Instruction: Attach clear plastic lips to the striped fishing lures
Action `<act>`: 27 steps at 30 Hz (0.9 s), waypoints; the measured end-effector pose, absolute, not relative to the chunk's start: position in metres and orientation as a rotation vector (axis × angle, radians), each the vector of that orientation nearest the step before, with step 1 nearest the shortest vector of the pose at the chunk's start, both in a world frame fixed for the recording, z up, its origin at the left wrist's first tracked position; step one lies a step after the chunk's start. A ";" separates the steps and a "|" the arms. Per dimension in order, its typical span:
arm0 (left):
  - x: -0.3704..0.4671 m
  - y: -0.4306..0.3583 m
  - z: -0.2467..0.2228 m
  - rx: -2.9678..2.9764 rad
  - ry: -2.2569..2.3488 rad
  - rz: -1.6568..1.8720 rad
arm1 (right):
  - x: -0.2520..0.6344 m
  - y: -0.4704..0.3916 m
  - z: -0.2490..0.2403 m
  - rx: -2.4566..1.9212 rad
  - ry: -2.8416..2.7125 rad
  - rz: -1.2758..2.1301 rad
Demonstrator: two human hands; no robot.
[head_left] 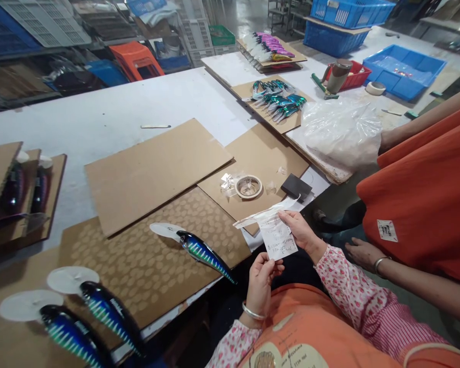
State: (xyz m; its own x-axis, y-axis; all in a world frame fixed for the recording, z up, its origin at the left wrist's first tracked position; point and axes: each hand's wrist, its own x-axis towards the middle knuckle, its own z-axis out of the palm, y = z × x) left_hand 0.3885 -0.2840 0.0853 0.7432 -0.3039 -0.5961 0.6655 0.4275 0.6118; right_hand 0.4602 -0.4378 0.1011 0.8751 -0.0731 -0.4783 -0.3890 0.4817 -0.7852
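Note:
Between my hands is a white paper slip (278, 237) with handwriting on it. My left hand (261, 280) pinches its lower edge with thumb and fingers. Its upper right side is gripped by my right hand (301, 232). A torn white strip (253, 219) spreads out from the slip's top toward the left. On the cardboard to the left lies a blue-black fishing lure (209, 255) with a clear diving lip. Two more lures, a middle one (111, 314) and a nearer one (74, 335), lie at the lower left.
A cardboard sheet (157, 171), a tape roll (249, 187) and a black block (296, 187) lie on the table. Beyond are green-blue lures (279, 102) and a blue crate (404, 71). At right, a co-worker in orange (425, 204) touches a plastic bag (341, 130).

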 end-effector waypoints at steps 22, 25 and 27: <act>0.384 -0.282 0.084 0.946 0.444 -0.628 | 0.458 -0.436 0.099 -1.061 0.501 0.219; 0.385 -0.282 0.084 0.942 0.443 -0.631 | 0.457 -0.436 0.098 -1.070 0.505 0.218; 0.386 -0.283 0.084 0.940 0.443 -0.628 | 0.457 -0.436 0.097 -1.079 0.509 0.212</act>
State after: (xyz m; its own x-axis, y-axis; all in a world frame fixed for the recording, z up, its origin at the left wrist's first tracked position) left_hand 0.3856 -0.2826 0.0840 0.7392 -0.3013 -0.6023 0.6686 0.4360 0.6024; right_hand 0.4572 -0.4359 0.0969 0.8656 -0.0786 -0.4944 -0.4065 0.4660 -0.7858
